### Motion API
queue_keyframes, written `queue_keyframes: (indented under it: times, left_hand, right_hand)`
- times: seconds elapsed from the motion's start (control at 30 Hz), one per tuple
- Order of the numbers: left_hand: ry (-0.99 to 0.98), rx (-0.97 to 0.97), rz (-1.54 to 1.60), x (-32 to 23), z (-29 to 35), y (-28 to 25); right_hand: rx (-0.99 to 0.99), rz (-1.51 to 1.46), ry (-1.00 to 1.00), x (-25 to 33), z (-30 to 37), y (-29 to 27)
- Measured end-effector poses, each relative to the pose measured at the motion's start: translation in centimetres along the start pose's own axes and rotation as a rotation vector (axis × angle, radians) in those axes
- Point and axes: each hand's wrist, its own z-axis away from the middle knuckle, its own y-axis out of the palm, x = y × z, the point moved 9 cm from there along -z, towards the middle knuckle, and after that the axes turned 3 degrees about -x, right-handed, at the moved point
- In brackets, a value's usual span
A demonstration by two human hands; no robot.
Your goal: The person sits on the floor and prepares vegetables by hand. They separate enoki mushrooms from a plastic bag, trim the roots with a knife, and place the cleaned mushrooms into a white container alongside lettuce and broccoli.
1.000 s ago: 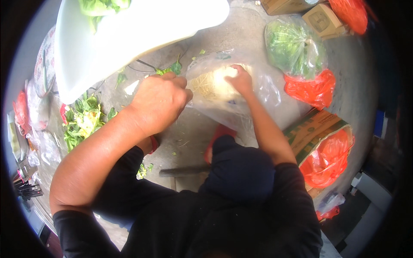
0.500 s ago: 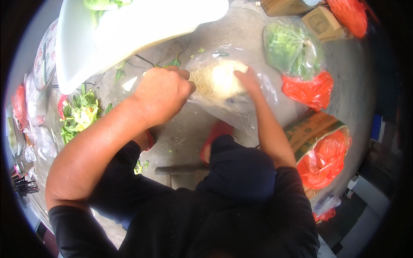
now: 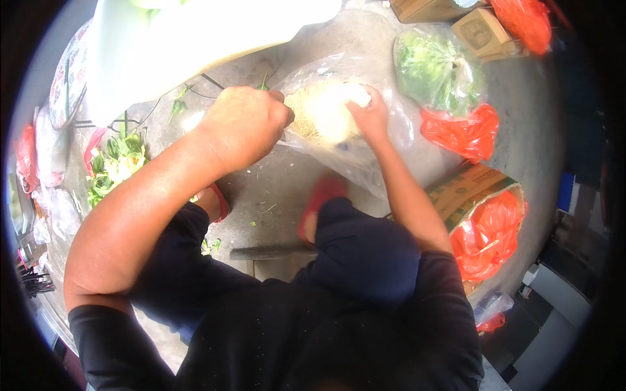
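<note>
My left hand (image 3: 251, 124) is closed in a fist at the mouth of a clear plastic bag (image 3: 391, 159) and pinches its edge. A mass of thin, pale yellowish strands (image 3: 310, 114) lies in the bag, partly washed out by glare; their kind is not clear. My right hand (image 3: 372, 116) curls at the far right side of the strands, with its thumb and fingers around a bright white clump (image 3: 356, 95). Whether this hand is inside the bag or behind its film cannot be told.
A large white basin (image 3: 195, 39) stands at the upper left. Leafy greens (image 3: 117, 166) lie on the floor at left. At right are a tied clear bag of greens (image 3: 437, 68), a red bag (image 3: 466, 133) and an open carton (image 3: 466, 195) holding red plastic. Small boxes (image 3: 482, 32) sit behind.
My right hand has shifted slightly up and left, its fingers now curled round the white clump. My left hand keeps its hold on the bag. The whole view has shifted a little.
</note>
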Motion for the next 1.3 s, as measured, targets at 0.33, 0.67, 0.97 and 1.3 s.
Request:
queue_keyframes:
  times: [0.33, 0.67, 0.97, 1.3]
  left_hand:
    - [-0.095, 0.002, 0.156, -0.7, 0.1, -1.0]
    - [-0.215, -0.052, 0.415, -0.1, -1.9, -0.1]
    - [-0.427, -0.135, 0.803, -0.2, -3.5, 0.1]
    - [-0.501, -0.339, 1.266, -0.7, -2.7, -0.5]
  right_hand:
    - [0.062, -0.250, 0.195, 5.4, 1.3, -4.2]
    - [0.091, -0.382, 0.051, 10.6, 2.2, -7.8]
    - [0.094, -0.895, 0.251, 14.5, 3.0, -11.2]
    - [0.195, -0.990, 0.260, 18.0, 4.7, -11.1]
